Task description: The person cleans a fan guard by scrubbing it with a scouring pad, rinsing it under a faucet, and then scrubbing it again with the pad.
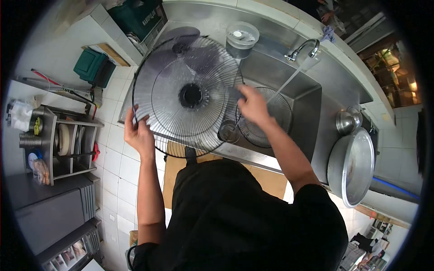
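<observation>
A round wire fan guard (156, 97) with a black centre ring is tilted up over the counter's front edge. My left hand (140, 137) has its fingers wrapped around the guard's lower left rim. Close to the guard's right side, my right hand (254, 105) is closed on a blurred grey thing (233, 93) whose kind I cannot make out. Behind the wires lies a translucent purple fan blade (174, 35). Another round wire guard (276, 115) sits in the sink (307, 113), partly hidden by my right forearm. A small clear cup (229, 131) is near the sink's front edge.
Water runs from the curved tap (304, 49) into the sink. A clear lidded tub (242, 38) stands at the back. Right of the sink are a large metal basin (355, 167) and metal bowls (347, 121). A metal rack (74, 140) stands at left. Cardboard (253, 178) lies underfoot.
</observation>
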{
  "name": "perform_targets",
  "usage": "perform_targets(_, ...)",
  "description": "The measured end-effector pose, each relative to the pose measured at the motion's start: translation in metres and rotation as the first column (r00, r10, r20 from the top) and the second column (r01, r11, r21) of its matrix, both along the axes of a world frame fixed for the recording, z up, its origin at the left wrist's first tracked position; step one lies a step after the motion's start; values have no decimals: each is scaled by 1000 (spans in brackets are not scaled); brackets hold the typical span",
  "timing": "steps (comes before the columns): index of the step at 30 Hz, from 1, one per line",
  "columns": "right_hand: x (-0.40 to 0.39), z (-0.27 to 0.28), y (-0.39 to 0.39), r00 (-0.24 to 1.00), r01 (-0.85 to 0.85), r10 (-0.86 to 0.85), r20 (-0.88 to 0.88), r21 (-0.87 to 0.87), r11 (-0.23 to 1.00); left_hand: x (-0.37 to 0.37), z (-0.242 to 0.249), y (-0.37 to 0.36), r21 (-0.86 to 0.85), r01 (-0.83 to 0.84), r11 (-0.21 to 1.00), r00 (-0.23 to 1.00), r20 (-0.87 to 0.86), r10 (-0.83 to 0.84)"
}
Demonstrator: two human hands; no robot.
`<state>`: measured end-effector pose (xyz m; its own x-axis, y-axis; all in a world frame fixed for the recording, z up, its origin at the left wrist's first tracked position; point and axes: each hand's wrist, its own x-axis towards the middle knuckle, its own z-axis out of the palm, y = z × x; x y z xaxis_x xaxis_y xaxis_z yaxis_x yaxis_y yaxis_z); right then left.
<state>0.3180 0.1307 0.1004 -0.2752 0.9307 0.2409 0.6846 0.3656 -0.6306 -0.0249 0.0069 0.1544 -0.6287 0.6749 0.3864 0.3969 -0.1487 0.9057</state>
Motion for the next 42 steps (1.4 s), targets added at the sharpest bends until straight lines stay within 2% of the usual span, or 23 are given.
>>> perform_targets(2, 7, 29, 54, 975, 181, -166, -149, 95, 979, -13, -30, -10, -2, -93, 996, 991, 101, 93)
perform_targets(3, 10, 41, 83, 953, 264, -232, -194, 153, 952, -18, -42, -18, -79, -127, 989, 974, 177, 140)
perform_targets(6, 9, 86, 152, 925, 351, -330, -188, 93, 932, -20, -91, -47, -228, -227, 947, 903, 315, 292)
perform_targets(8, 0, 103, 190, 902, 422, -425, 78, 50, 905, -10, -118, -70, -291, -176, 940, 800, 514, 309)
perform_targets(9, -5, 104, 209, 906, 414, -418, 72, 55, 908, -1, -123, -82, -323, -143, 936, 755, 576, 314)
perform_targets(11, -16, 96, 245, 805, 271, -297, 514, 127, 954, 19, -112, -95, -417, -63, 907, 667, 658, 349)
perform_targets(12, -21, 89, 258, 812, 257, -285, 509, 127, 958, 25, -94, -98, -478, -13, 878, 628, 679, 379)
perform_targets(14, -30, 73, 280, 657, 139, -145, 739, 71, 988, 16, -86, -104, -538, 12, 843, 619, 666, 416)
perform_targets(15, -35, 64, 285, 661, 123, -133, 739, 68, 990, 8, -86, -105, -555, -14, 832, 624, 645, 441)
perform_targets(17, -43, 47, 294, 724, 350, -224, 652, -68, 934, -10, -84, -103, -596, -66, 801, 668, 570, 478)
perform_targets(18, -38, 40, 308, 726, 336, -209, 655, -73, 939, -25, -81, -100, -580, -1, 815, 671, 604, 431)
perform_targets(20, -29, 26, 331, 704, 172, 16, 710, -192, 966, -44, -74, -92, -557, 128, 820, 701, 636, 323)
perform_targets(21, -34, 35, 324, 700, 164, 30, 714, -201, 966, -51, -73, -86, -574, 176, 799, 725, 625, 289)
perform_targets(23, -41, 74, 299, 816, 425, -315, 485, -133, 895, -60, -75, -69, -589, 242, 771, 724, 639, 260)
perform_targets(24, -45, 80, 277, 816, 416, -301, 494, -138, 899, -64, -80, -61, -586, 277, 761, 724, 649, 235)
perform_targets(26, -54, 86, 225, 882, 444, -458, 110, 131, 887, -61, -75, -45, -547, 354, 759, 689, 701, 183)
perform_targets(28, -67, 62, 177, 917, 398, -393, -64, 217, 892, -52, -82, -39, -532, 426, 732, 756, 654, 36)
perform_targets(30, -96, 38, 120, 910, 374, -338, -241, 125, 919, -42, -86, -36, -500, 461, 733, 719, 695, 22)
perform_targets(32, -120, -1, 88, 916, 389, -374, -145, 94, 917, -28, -78, -35, -495, 509, 704, 677, 736, 28)
perform_targets(34, -142, -28, 73, 919, 368, -375, -120, -77, 926, -14, -84, -39, -465, 524, 713, 656, 755, 10)
perform_targets(38, -190, -74, 73, 963, 269, -266, -54, 82, 960, 8, -75, -45, -428, 576, 696, 596, 803, 0)
perform_targets(40, -220, -71, 67, 958, 286, -281, 52, -144, 947, 13, -84, -51, -382, 613, 691, 590, 804, -78)
perform_targets(42, -247, -57, 55, 979, 202, -204, 19, -228, 952, 18, -80, -55, -349, 601, 719, 558, 827, -66)
